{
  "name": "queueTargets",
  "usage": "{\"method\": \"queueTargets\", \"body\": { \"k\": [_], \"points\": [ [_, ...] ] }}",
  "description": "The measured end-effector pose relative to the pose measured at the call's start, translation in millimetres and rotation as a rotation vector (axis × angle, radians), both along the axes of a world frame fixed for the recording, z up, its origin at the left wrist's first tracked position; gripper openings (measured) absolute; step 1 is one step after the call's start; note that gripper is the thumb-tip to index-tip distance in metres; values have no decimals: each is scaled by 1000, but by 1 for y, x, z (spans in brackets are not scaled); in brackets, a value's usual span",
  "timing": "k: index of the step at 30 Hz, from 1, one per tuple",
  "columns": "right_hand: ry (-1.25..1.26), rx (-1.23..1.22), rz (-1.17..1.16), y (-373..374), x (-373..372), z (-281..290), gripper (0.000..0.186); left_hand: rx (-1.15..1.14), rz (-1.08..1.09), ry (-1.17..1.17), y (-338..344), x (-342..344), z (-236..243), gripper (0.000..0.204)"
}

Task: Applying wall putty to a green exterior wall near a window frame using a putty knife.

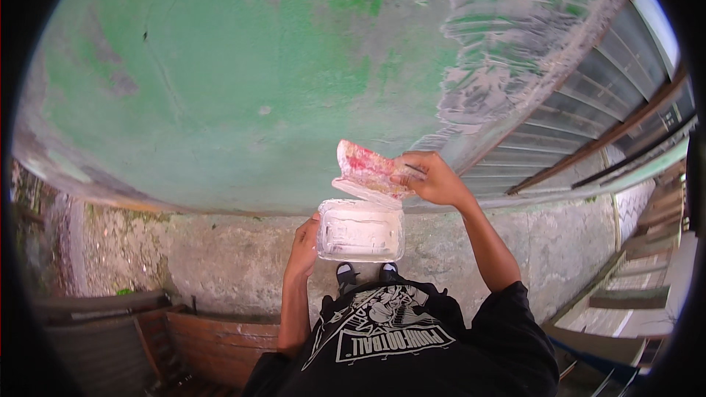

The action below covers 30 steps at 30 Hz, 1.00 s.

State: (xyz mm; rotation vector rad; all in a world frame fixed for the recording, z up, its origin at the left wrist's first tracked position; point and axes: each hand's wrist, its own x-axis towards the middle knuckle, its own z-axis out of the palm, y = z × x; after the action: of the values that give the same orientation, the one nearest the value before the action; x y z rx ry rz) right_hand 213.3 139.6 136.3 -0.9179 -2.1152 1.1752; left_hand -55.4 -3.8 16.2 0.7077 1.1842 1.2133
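Observation:
My left hand point(300, 244) is closed on the left side of a white rectangular tub point(398, 235). The tub's inside is coated with whitish paint, and it is held level above my shoes. My right hand point(435, 178) grips a wide flat paintbrush point(365, 164) smeared red, yellow and white. A thick white band along the brush's lower edge hangs just over the tub's far rim; whether it touches the rim I cannot tell. Ahead stands a green wall point(243, 95), with wet-looking whitish strokes point(493, 58) over its right part.
A concrete strip point(220, 264) runs along the foot of the wall. Slatted dark window panes point(544, 139) with a brown frame lie to the right. A wooden bench point(220, 342) stands at the lower left. More wooden slats point(632, 298) show at the lower right.

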Motion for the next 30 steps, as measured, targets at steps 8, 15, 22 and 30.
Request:
{"method": "queueTargets", "body": {
  "k": [8,15,22,30],
  "points": [
    [-112,327,199,-31,-54,-3,18,21,320,21,-34,5,-3,47],
    [-250,617,388,-47,-86,-30,19,32,563,1,-68,19,-10,45],
    [-193,664,560,-70,-94,-50,24,-41,729,51,-99,34,-7,49],
    [-123,585,725,-63,-96,-43,23,-33,862,31,-118,49,0,49]
  ]
}}
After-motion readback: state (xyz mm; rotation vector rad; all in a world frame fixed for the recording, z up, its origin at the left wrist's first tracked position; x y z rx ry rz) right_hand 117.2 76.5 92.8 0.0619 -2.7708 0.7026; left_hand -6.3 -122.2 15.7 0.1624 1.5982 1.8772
